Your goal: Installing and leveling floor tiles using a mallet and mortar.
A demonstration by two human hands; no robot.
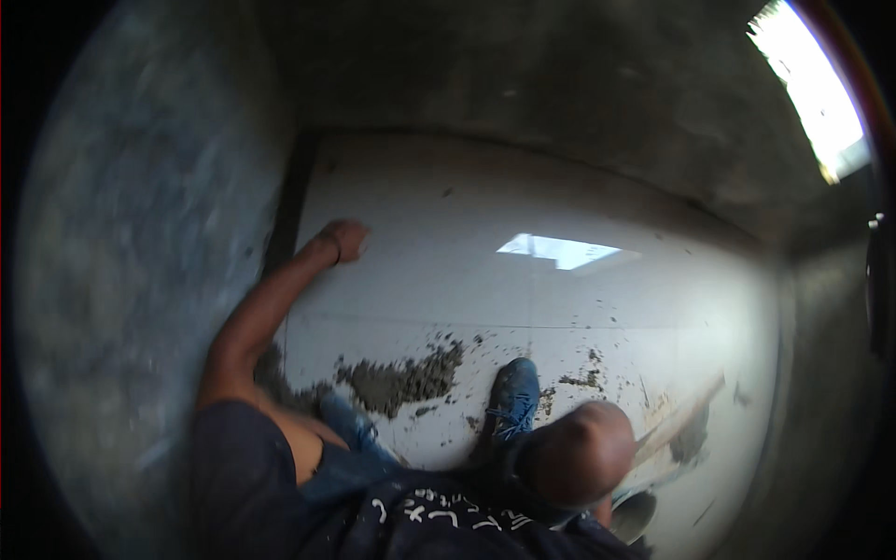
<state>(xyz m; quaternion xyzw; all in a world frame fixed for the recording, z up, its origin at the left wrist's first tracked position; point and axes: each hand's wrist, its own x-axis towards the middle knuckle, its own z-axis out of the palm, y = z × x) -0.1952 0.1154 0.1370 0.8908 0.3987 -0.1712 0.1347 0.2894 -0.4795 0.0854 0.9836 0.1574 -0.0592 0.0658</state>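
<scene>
Holding left hand (350, 241) fisted over pale tiles (429, 233), near dark edge strip (292, 191); right hand hidden

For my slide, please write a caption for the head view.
Left hand over pale floor tiles, mortar-like clumps lying near blue shoes.

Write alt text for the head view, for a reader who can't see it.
A person's left hand, seemingly curled, a dark band round its wrist, extends over a pale, glossy tiled floor; contact is unclear. Clumpy grey-brown mortar-like material lies smeared and scattered near two blue lace-up shoes. A mottled grey wall rises at left.
</scene>
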